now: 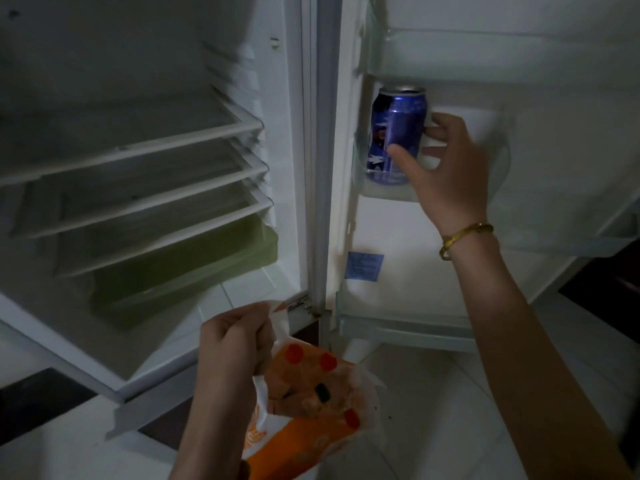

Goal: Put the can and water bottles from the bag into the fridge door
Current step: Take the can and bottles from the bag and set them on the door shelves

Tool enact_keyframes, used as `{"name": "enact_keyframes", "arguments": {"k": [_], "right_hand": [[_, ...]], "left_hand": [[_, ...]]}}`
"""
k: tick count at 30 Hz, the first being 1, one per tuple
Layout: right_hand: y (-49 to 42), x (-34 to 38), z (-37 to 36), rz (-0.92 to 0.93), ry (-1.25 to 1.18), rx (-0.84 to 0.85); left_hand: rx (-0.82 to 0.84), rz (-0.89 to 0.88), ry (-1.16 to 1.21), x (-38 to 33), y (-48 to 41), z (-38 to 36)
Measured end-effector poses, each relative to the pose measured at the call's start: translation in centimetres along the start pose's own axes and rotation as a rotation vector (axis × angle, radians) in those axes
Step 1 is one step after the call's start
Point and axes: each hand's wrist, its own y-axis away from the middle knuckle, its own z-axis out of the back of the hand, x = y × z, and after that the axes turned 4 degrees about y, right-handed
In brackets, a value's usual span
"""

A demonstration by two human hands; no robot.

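Right hand [446, 168] fingers curl around upright blue can [398, 133] in door shelf [384, 194]; left hand [232, 344] fingers pinch orange bag [311, 420].

Can [398, 133] upright in the fridge door [450, 271] shelf, fridge shelves [138, 174] left of the door, bag [311, 410] below it

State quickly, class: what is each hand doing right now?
Left hand: closed, holding the orange and white bag by its top.
Right hand: fingers curled around the blue can standing in the door shelf.
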Motion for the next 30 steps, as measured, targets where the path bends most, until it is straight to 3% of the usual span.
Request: {"name": "enact_keyframes", "arguments": {"k": [2,5,7,10,14,16,20,23,30], "right_hand": [[1.0,0.2,0.6,0.018,0.017,-0.03],[4.7,1.0,1.4,0.151,0.036,-0.229],[8.3,0.7,0.8,0.185,0.003,-0.204],[14.2,-2.7,-2.3,0.018,-0.006,0.244],[20.7,-8.1,-6.7,-0.24,0.288,1.079],[23.7,-9.4,-8.5,-0.307,0.3,1.267],[27.0,-10.1,-10.8,-0.342,0.248,1.231],[28.4,-10.9,-12.8,-0.477,0.198,1.193],[29.9,-11.4,-15.7,-0.478,0.254,1.168]], "left_hand": [[0.0,0.015,0.012,0.0,-0.1,0.1],[0.006,0.009,-0.006,0.0,-0.4,0.3],[0.012,-0.001,-0.032,0.2,-0.4,0.4],[0.005,0.004,-0.037,0.2,-0.2,0.5],[-0.008,0.016,-0.028,0.4,0.0,0.7],[-0.015,0.02,-0.018,0.5,0.1,0.9],[-0.009,0.018,-0.041,0.5,0.5,1.2],[-0.021,0.02,-0.047,0.7,0.7,1.3],[-0.037,0.036,-0.022,1.0,0.8,1.5]]}}
